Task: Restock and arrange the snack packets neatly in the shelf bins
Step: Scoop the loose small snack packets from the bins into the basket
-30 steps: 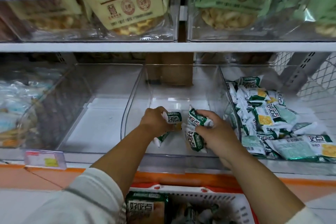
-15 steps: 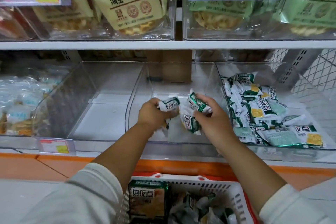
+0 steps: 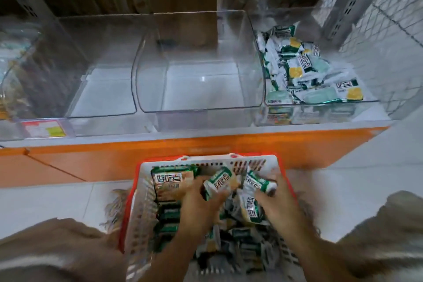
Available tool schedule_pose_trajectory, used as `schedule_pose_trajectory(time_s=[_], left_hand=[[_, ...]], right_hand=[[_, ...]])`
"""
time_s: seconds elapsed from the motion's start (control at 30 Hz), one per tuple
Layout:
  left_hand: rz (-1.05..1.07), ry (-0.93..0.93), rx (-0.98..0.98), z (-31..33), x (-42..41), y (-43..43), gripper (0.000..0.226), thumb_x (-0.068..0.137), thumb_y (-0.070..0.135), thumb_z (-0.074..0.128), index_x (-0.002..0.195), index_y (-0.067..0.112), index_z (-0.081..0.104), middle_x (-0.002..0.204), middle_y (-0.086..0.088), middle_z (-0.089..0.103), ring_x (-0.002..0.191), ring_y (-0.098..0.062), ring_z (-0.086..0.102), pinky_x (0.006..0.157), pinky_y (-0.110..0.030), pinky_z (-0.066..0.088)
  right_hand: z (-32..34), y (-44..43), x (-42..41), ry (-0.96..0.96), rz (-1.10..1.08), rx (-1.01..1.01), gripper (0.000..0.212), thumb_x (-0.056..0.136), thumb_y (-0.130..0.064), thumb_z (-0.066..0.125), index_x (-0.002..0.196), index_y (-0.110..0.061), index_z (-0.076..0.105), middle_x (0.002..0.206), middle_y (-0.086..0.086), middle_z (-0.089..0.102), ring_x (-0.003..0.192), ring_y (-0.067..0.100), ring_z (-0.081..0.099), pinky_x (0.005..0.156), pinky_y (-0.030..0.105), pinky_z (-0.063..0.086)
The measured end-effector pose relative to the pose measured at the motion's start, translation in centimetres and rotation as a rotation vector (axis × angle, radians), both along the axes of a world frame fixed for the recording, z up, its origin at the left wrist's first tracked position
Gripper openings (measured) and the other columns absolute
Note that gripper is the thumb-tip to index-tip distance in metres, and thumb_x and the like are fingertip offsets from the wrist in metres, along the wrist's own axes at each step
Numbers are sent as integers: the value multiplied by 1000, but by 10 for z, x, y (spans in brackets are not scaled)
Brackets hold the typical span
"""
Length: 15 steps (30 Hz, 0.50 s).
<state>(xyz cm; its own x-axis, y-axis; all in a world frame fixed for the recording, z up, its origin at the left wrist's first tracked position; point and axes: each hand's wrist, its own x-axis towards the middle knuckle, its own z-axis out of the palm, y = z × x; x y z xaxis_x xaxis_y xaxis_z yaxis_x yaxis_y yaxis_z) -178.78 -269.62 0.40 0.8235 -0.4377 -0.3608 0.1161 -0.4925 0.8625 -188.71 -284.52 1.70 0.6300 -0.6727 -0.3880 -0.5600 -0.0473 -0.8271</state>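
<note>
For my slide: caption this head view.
Left hand and right hand grip green-and-white snack packets over a red-rimmed white plastic basket.

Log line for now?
left hand: grips packet | right hand: grips packets | place: in basket | right bin: holds packet pile

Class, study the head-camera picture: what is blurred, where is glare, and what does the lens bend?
Head view: motion blur smears the left hand, right hand and packets they grip. Head view: a glare spot sits on the middle bin floor. Head view: the lens splays that bin's walls outward.
</note>
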Motion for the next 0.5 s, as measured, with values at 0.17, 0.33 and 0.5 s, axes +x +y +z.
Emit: schedule_pose_trajectory(time_s=[0.17, 0.33, 0.5], left_hand=[[-46, 224, 204, -82, -15, 8, 67, 84, 52, 68, 125, 1, 54, 118, -15, 64, 98, -23, 63, 79, -39, 52], [-152, 276, 102, -93, 5, -4, 69, 94, 34, 64, 153, 27, 29, 152, 4, 37, 139, -23, 40, 90, -23, 50], [-100, -108, -6, -56, 10, -25, 45, 95, 22, 64, 129, 47, 48, 141, 8, 52, 130, -18, 51, 104, -46, 47]], right_hand=[[-78, -16, -21, 177, -53, 224, 48, 86, -10, 68, 129, -6, 49, 110, 6, 59, 100, 23, 61, 89, 36, 52], [-125, -37, -14, 238, 92, -59, 53, 77, -48, 65, 117, -14, 59, 109, -3, 62, 102, 18, 62, 89, 38, 51], [-55, -26, -6, 110, -10, -195, 18, 95, -13, 56, 111, -10, 65, 102, -2, 63, 91, 10, 56, 70, 15, 41]])
